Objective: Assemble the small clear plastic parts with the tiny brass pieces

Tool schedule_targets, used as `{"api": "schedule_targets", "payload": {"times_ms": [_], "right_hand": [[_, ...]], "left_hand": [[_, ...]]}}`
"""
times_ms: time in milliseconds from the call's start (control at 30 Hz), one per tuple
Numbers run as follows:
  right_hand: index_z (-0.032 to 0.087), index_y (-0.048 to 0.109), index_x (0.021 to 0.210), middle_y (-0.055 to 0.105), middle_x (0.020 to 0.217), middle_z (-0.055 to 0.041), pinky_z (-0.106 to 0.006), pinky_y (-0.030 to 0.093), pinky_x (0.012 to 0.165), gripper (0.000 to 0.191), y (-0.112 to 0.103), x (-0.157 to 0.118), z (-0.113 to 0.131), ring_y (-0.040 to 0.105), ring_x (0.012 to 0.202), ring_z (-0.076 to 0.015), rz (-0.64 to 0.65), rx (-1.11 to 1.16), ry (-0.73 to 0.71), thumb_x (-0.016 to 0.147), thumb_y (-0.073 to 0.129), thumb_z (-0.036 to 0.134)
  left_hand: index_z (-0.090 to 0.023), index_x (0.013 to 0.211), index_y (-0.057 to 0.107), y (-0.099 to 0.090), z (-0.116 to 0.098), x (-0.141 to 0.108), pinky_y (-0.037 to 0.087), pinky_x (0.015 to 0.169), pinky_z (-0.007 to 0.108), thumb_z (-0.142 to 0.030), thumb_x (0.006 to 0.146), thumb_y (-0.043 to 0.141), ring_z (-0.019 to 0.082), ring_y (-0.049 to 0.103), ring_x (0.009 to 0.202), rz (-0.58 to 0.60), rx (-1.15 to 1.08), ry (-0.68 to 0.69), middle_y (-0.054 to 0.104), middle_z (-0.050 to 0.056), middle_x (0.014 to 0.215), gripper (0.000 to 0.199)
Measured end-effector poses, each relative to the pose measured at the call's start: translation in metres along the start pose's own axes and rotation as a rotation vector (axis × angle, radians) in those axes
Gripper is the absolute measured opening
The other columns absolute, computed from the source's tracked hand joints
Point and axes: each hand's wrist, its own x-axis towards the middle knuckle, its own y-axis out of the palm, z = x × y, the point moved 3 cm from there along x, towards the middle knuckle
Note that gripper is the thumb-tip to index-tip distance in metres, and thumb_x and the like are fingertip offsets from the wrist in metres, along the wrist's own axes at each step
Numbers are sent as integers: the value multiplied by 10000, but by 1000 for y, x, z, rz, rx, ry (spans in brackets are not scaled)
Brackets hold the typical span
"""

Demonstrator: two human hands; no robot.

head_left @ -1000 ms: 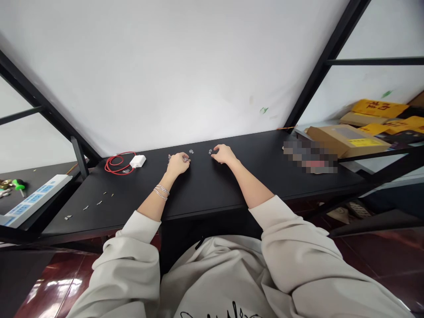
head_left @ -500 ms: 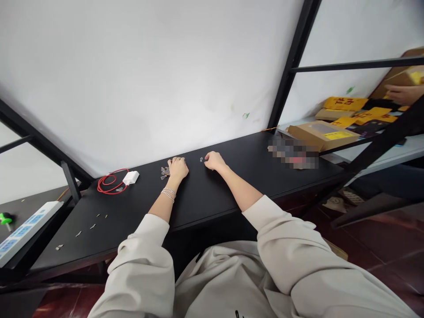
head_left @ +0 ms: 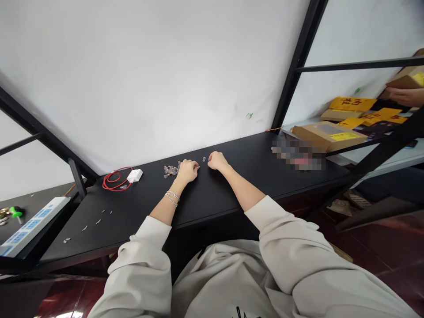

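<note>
Small transparent pieces [head_left: 171, 170] are heaped on the matte black tabletop [head_left: 132, 212], just beside the curled left hand [head_left: 187, 172]; the right hand [head_left: 217, 160] is curled too, any grip unseen, and one more piece is left between them.

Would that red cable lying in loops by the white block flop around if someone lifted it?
Probably yes. The red cable lies in loose, uneven loops on the black tabletop, so it looks thin and bendy. It would likely sag rather than hold its shape. If it joins the white block, that bulkier end may swing it downward.
</note>
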Motion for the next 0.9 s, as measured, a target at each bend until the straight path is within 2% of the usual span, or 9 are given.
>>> {"api": "schedule_targets", "payload": {"times_ms": [133, 233, 333, 433, 500, 633, 767, 900], "right_hand": [[106, 773, 983, 777, 892, -176, -305, 595, 750, 235, -3, -2, 2, 769, 876, -285, -7, -34, 4, 761, 738, 37], [104, 773, 951, 773, 852, -179, -307, 599, 765, 196, -3, -2, 3, 770, 900, -295, 3, -45, -6, 768, 744, 41], [119, 772, 899, 775, 821, -171, -312, 606, 762, 117, -2, -2, 3, 779, 834, -286, 1, -11, -24, 797, 753, 64], [136, 760, 862, 767, 750, -144, -310, 619, 631, 33, 1, -1, 3, 748, 617, -239, 15, 136, -26, 857, 766, 169], [146, 740, 827, 752, 694, -117, -295, 610, 527, 100, 5, 0, 6, 711, 529, -208, 49, 300, -32, 879, 773, 224], [148, 705, 785, 758, 725, -94, -239, 584, 432, 122, 10, -2, 13, 692, 519, -159, 71, 564, -35, 870, 785, 184], [130, 722, 808, 770, 806, -90, -190, 548, 405, 89, 8, -6, 18, 645, 491, -105, 69, 624, -28, 877, 775, 149], [114, 749, 865, 765, 790, -67, -143, 524, 425, 87, 7, -9, 21, 620, 501, -70, 134, 654, -50, 934, 699, 97]], "left_hand": [[-201, 869, 756, 8, -1, -3, 577, 871, 415, -168, 857, 686, 236, 714, 793, 46, -447, -150, 784, 79, 854, 78], [-178, 868, 747, 14, -2, -7, 605, 734, 376, -144, 826, 722, 197, 694, 682, 71, -645, -254, 790, 78, 844, 59], [-157, 877, 735, 15, -3, -8, 591, 615, 328, -135, 804, 744, 176, 674, 643, 66, -714, -295, 793, 90, 855, 77], [-144, 879, 707, 15, -1, -7, 559, 536, 283, -126, 797, 750, 162, 663, 630, 59, -772, -325, 794, 106, 868, 95], [-141, 862, 689, 15, 1, -6, 549, 516, 273, -126, 783, 769, 162, 664, 632, 55, -810, -354, 791, 112, 860, 114], [-136, 822, 679, 18, 6, -5, 582, 556, 299, -136, 742, 822, 164, 663, 637, 47, -870, -419, 776, 106, 812, 164], [-127, 847, 697, 19, 8, -4, 585, 558, 283, -136, 763, 820, 143, 636, 630, 40, -891, -442, 763, 86, 793, 150], [-102, 904, 720, 17, 7, -5, 558, 516, 232, -114, 839, 762, 118, 605, 619, -6, -879, -461, 714, 53, 747, 79]]}}
